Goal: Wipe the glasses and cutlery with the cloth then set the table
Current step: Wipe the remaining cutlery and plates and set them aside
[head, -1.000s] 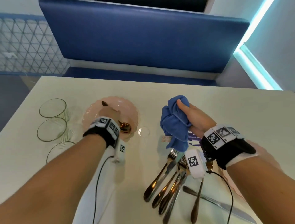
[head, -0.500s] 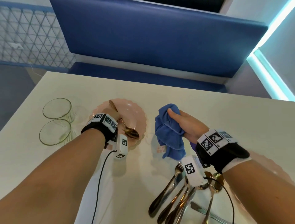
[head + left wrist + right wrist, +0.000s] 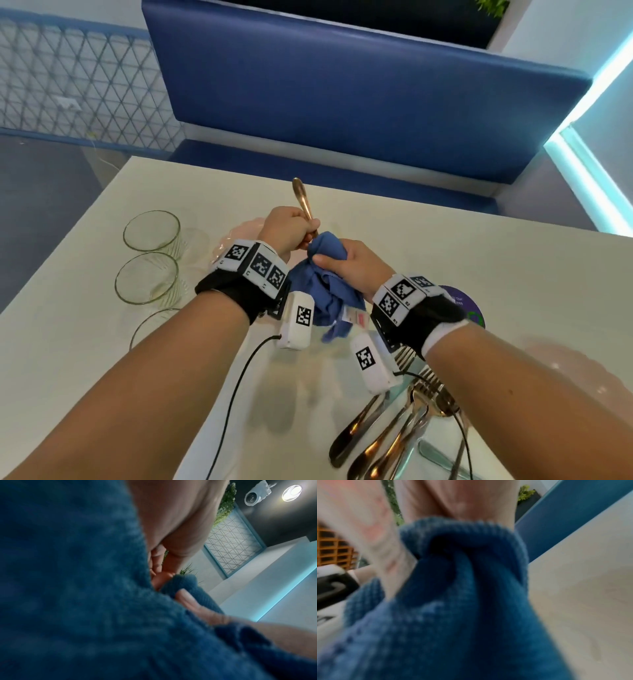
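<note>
Left hand (image 3: 289,229): we grip the spoon (image 3: 302,202), handle pointing up and away.
Right hand (image 3: 347,263): we bunch the blue cloth (image 3: 327,291) round the spoon's lower end.
Hands: touching, cloth between them.

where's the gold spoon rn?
Head view, centre: the gold metal spoon is off the table, gripped by the left hand, handle pointing up toward the bench and its lower end inside the blue cloth the right hand holds.
</note>
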A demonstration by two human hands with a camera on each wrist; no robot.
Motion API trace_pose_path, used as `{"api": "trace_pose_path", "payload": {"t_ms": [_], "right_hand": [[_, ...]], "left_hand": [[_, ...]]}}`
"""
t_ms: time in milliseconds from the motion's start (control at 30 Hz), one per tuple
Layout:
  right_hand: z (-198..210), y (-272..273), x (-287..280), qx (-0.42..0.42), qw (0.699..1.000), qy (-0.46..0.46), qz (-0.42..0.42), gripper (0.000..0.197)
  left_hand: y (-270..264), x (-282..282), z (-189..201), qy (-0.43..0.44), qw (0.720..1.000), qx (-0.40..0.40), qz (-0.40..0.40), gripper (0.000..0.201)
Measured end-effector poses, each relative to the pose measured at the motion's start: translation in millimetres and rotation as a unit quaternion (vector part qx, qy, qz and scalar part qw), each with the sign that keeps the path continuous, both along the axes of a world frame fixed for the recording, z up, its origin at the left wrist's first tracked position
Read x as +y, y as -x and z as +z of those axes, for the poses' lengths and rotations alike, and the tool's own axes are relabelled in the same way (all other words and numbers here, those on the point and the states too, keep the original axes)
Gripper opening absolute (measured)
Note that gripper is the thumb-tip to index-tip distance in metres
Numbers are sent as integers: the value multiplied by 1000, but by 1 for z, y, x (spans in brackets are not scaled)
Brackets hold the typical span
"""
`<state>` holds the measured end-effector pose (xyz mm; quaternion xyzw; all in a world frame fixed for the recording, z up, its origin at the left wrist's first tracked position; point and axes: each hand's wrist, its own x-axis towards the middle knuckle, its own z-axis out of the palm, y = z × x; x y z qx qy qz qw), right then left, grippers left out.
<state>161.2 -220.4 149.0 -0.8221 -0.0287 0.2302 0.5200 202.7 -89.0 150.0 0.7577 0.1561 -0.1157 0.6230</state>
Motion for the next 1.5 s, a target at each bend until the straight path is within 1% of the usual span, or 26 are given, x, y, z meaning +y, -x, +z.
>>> {"api": "trace_pose_path", "payload": {"t_ms": [33,67,167,233,267,333,400,433,500,533,600,633,667,700,767,833,900,933,1000,1033,1067,1200,1267,1367,1433,1500], "right_hand": [[-1,2,0,-9,1000,-3,-5,12],[-3,5,0,-12,1000,-14,-10,8],[-5,15,-5,4,998,-47,-41,13],[-6,21,-11,3,996,-61,-72,6],[-7,24,-16,0,995,-59,-84,3],[-4,31,-26,-4,996,-53,-76,12],[3,37,-37,-12,997,-51,-61,28],[8,39,-42,-16,996,-53,-68,30],[20,40,-54,-29,990,-81,-111,18],[24,38,-62,-56,985,-84,-141,16],[34,35,-77,-121,970,-57,-203,21],[38,33,-85,-144,961,-50,-229,19],[41,33,-91,-162,950,-53,-262,12],[45,32,-97,-181,935,-66,-298,8],[49,29,-106,-227,896,-80,-374,16],[53,30,-108,-259,866,-91,-418,21],[50,35,-106,-237,843,-165,-454,29],[43,37,-108,-217,836,-179,-472,28],[31,41,-111,-185,831,-175,-494,18],[24,42,-114,-172,829,-176,-502,17],[15,41,-118,-159,823,-181,-514,18],[11,50,-124,-134,809,-154,-551,25],[12,55,-129,-100,815,-155,-550,25],[12,61,-126,-16,838,-168,-519,22],[10,64,-112,47,854,-191,-482,33],[11,73,-97,71,864,-222,-446,38]], "left_hand": [[1,0,1,6,1000,-4,9,29],[3,0,1,12,1000,-10,16,30],[10,-4,3,28,999,-24,34,31],[16,-8,7,42,998,-34,35,25],[18,-9,11,54,997,-41,35,18],[19,-9,24,89,993,-55,50,3],[17,-3,39,100,990,-82,61,11],[16,-1,46,94,989,-101,53,9],[19,3,59,72,987,-138,31,4],[22,3,63,56,987,-149,20,7],[33,3,70,14,987,-159,-18,15],[39,2,72,-11,986,-156,-50,17],[47,0,74,-31,985,-146,-89,19],[56,-2,75,-47,982,-128,-128,20],[76,-14,72,-60,976,-83,-192,23],[94,-31,65,-45,973,-50,-220,26],[107,-47,56,-6,976,-35,-213,29],[111,-52,51,4,979,-30,-202,29],[117,-60,44,9,983,-24,-184,30],[119,-63,41,12,983,-23,-184,30],[123,-67,39,14,981,-21,-190,30],[142,-89,30,9,971,-2,-241,28],[147,-97,24,8,968,5,-250,26],[146,-105,15,-7,966,-3,-257,22],[144,-113,13,-1,968,-10,-251,19],[141,-119,13,25,974,-16,-225,25]]}}
